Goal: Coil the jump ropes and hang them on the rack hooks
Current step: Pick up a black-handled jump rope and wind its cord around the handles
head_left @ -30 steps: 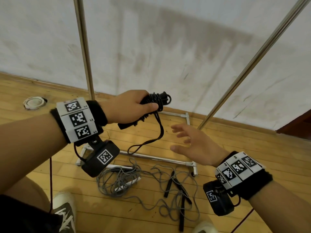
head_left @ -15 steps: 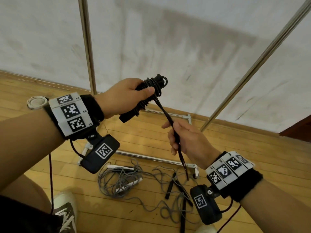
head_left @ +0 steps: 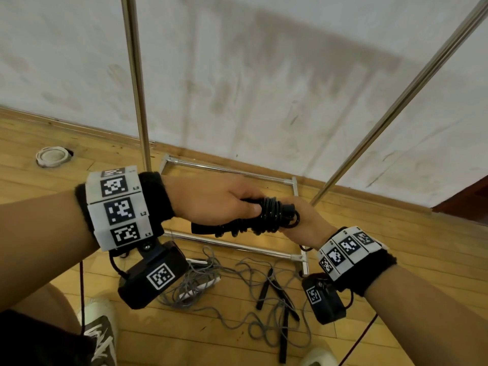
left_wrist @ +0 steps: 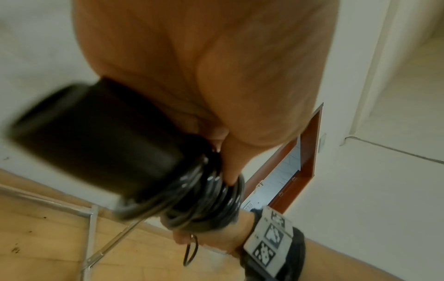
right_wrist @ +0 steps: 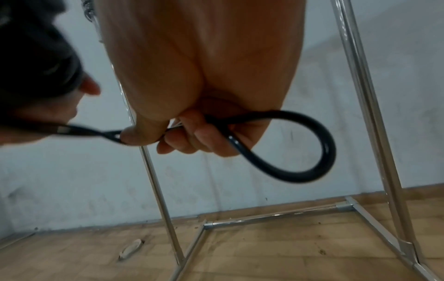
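**First rope nearly wound, two more still on the floor**

Nearest the viewer, on the wooden floor between the person's shoes, lie two loose ropes: a grey jump rope in an untidy heap and, just beside it, a second black jump rope with its handles spread. Neither has been coiled.

Above them, at about waist height, both hands meet. The left hand wraps its fingers round the handles of the black jump rope, which is wound in many tight turns about those handles. The right hand touches the far end of the bundle and pinches the last free loop of cord between thumb and curled fingers. Judging by this, the winding is almost finished and only the tail needs securing.

Beyond the hands stands the metal rack, its uprights and base frame against the wall. Its hooks are out of view. Nothing visibly hangs on it, so all hanging appears still to be done.
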